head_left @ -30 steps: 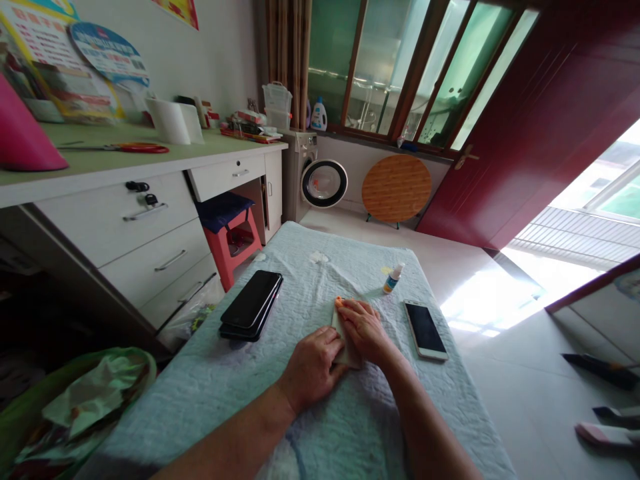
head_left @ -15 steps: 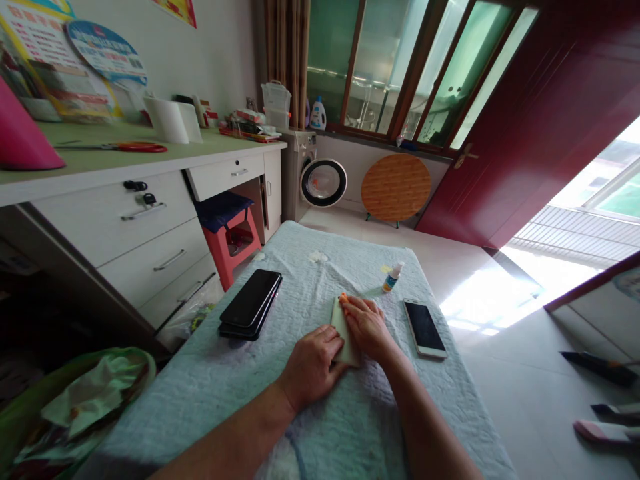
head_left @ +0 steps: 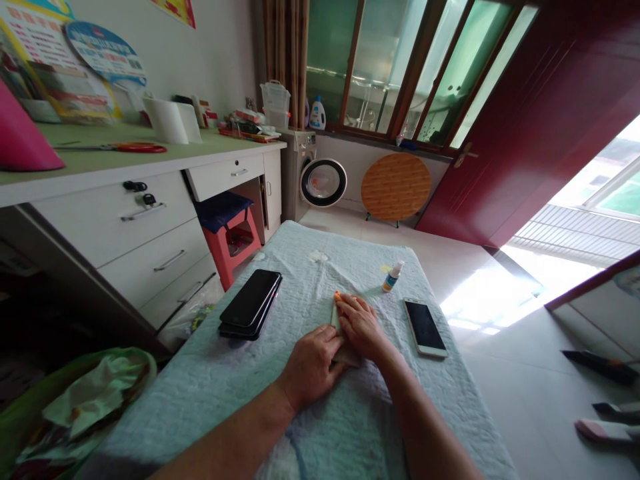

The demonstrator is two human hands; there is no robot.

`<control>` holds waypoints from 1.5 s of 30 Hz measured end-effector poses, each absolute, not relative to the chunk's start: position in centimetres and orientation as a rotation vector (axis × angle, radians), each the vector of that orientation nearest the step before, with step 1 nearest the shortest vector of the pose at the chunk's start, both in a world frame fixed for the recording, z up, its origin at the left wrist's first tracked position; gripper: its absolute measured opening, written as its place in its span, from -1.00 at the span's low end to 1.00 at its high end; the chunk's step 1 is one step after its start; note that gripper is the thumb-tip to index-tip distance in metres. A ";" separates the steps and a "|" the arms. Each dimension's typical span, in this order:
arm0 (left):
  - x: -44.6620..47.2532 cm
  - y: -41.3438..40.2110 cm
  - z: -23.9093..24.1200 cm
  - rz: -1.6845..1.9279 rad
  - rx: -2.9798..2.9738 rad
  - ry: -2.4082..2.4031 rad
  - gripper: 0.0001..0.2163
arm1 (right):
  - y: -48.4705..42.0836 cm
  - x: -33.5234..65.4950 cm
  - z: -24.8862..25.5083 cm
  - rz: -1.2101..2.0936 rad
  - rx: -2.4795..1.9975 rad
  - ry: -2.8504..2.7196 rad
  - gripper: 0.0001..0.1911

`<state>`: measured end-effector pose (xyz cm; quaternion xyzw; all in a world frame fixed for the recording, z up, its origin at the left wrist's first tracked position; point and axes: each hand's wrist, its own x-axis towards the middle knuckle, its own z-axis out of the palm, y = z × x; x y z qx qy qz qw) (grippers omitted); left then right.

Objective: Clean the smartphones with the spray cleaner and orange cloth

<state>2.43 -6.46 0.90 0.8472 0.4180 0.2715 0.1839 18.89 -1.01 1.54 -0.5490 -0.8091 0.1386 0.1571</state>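
A pale phone lies flat on the cloth-covered table, largely hidden under my hands. My left hand grips its left and near edges, fingers closed around it. On its far end, my right hand presses a small orange cloth against the surface; only a bit of the cloth shows past the fingertips. A small spray bottle stands upright beyond my right hand. Right of it lies a white phone with a dark screen. Stacked black phones rest to the left.
A light blue quilted cloth covers the table. A white desk with drawers runs along the left, with a red stool under it. A green waste basket stands at lower left. Beyond is a washing machine with its door open.
My right hand has slid slightly left with the orange cloth across the phone's far end, covering more of it. My left hand stays in place.
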 end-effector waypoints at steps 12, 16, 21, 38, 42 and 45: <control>2.3 -6.3 0.9 0.841 2.370 1.108 -0.74 | -3.1 19.9 3.3 0.510 -1.419 -2.373 -0.66; 2.2 -6.3 1.1 0.774 2.399 1.155 -0.80 | -2.6 21.0 2.7 0.443 -1.537 -2.325 -0.65; 2.3 -6.3 1.4 0.716 2.431 1.184 -0.86 | -1.6 22.3 1.6 0.322 -1.694 -2.170 -0.64; 2.4 -6.3 1.0 0.745 2.398 1.188 -0.83 | -0.6 18.9 1.0 0.346 -1.590 -2.265 -0.53; 2.4 -6.4 1.2 0.757 2.406 1.199 -0.78 | -0.9 18.8 1.6 0.391 -1.541 -2.279 -0.57; 2.3 -6.4 1.2 0.745 2.423 1.207 -0.79 | -1.4 18.8 2.4 0.436 -1.472 -2.303 -0.60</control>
